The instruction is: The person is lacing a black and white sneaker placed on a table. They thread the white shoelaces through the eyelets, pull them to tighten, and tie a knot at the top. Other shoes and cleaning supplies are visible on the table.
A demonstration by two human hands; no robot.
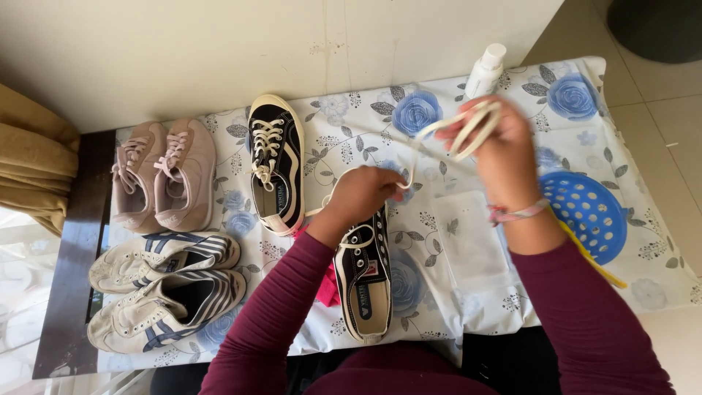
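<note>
Cream cotton shoelace (468, 128) loops around the closed right hand (497, 146), while the left hand (362, 192) pinches its other end above a black-and-white canvas sneaker (363, 281).

Person at the floral cloth (439, 110): left hand (365, 192) rests on the unlaced black sneaker (363, 281), pinching a cream shoelace (468, 128) looped around the raised right hand (497, 146); second black sneaker (276, 164), pink pair (164, 175), striped white pair (164, 289) lie alongside, blue perforated bowl (589, 216) to the right.
</note>
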